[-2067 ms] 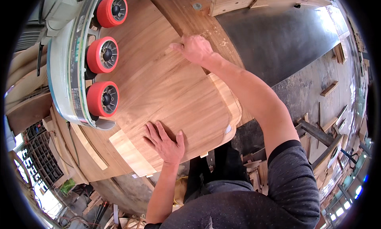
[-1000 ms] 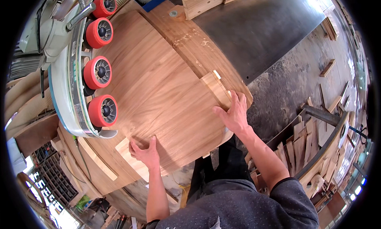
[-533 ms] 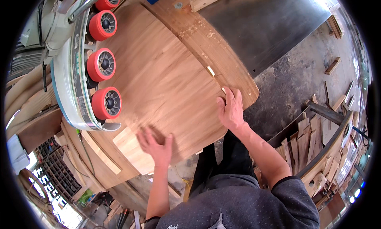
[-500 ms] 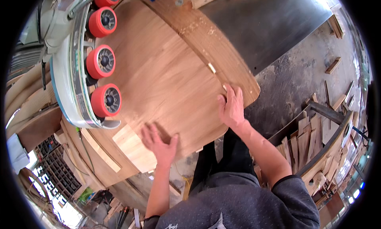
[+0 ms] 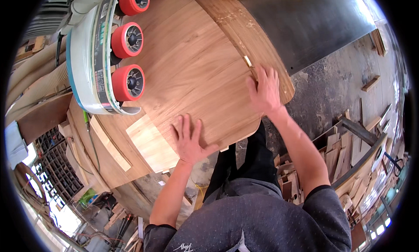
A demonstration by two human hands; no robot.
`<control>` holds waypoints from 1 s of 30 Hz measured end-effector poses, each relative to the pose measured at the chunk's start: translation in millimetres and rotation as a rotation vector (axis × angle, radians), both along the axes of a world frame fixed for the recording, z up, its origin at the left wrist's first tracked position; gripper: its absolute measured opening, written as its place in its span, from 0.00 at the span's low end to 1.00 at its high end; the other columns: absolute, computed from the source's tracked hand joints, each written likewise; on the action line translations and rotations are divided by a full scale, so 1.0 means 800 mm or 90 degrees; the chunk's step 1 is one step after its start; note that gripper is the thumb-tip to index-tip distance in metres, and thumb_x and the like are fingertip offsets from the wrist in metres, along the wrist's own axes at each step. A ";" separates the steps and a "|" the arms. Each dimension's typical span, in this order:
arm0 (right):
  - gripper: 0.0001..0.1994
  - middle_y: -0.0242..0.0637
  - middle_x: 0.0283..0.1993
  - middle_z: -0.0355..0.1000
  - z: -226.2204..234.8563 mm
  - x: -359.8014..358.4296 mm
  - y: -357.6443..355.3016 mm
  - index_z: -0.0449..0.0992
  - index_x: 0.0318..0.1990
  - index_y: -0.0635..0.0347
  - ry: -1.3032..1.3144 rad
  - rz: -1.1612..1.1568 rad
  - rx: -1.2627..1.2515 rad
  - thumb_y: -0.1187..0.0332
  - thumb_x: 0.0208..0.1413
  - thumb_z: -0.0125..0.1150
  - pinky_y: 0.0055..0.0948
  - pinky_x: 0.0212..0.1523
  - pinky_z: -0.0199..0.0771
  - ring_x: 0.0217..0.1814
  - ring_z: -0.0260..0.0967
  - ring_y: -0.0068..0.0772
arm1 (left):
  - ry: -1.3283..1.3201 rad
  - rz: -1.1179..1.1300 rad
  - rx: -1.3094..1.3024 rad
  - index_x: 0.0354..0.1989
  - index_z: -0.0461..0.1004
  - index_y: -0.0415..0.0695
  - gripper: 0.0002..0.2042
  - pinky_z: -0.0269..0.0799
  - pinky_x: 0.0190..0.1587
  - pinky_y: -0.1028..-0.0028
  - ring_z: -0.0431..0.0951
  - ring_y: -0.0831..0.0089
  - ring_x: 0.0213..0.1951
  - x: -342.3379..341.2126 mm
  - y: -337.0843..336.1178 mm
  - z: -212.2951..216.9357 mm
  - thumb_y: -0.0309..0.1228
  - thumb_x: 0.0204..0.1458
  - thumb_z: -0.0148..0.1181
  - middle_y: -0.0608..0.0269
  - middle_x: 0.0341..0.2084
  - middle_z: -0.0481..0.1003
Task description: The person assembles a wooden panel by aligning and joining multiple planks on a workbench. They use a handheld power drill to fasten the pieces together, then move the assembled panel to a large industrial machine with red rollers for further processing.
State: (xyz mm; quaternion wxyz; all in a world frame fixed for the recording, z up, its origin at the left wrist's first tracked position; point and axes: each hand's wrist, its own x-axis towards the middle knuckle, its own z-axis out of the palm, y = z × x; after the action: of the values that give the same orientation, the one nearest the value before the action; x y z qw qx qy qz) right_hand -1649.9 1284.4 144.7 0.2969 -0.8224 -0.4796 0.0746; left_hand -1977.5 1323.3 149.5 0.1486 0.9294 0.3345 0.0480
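My left hand [image 5: 190, 140] lies palm down with fingers spread on a wide, flat wooden panel [image 5: 187, 73], close to its near edge and beside a paler patch [image 5: 150, 143]. At the panel's right side, my right hand [image 5: 265, 92] rests with fingers stretched out and thumb apart. Its fingers reach over the seam between the panel and a long wooden rail [image 5: 262, 46]. Just beyond those fingers, a small pale wood piece [image 5: 247, 61] sits at that seam. Neither hand grasps anything that I can see.
A pale machine housing with red rollers [image 5: 128, 82] stands over the panel's left part. Dark sheet metal [image 5: 310, 27] lies beyond the rail. A bin of wood offcuts [image 5: 336, 156] stands at right; a thin curved wood strip [image 5: 111, 143] and cable [image 5: 89, 125] lie at left.
The whole view has shifted, so the rollers and panel appear higher and farther right. My left hand's fingers have spread wider; my right hand has slid farther along the panel's edge toward the pale piece.
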 end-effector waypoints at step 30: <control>0.33 0.57 0.33 0.79 -0.023 0.057 0.239 0.78 0.40 0.71 0.167 -0.010 -0.138 0.39 0.61 0.61 0.50 0.46 0.77 0.43 0.78 0.59 | -0.037 -0.073 0.000 0.77 0.45 0.42 0.60 0.32 0.68 0.21 0.40 0.28 0.76 0.014 -0.051 -0.019 0.58 0.39 0.73 0.38 0.77 0.43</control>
State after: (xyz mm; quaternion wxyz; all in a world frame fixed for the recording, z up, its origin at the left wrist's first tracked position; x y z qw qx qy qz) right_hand -1604.5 1475.6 126.5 0.2673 -0.8365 -0.4192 0.2302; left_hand -1966.1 1282.3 134.5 0.1609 0.9452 0.2763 0.0660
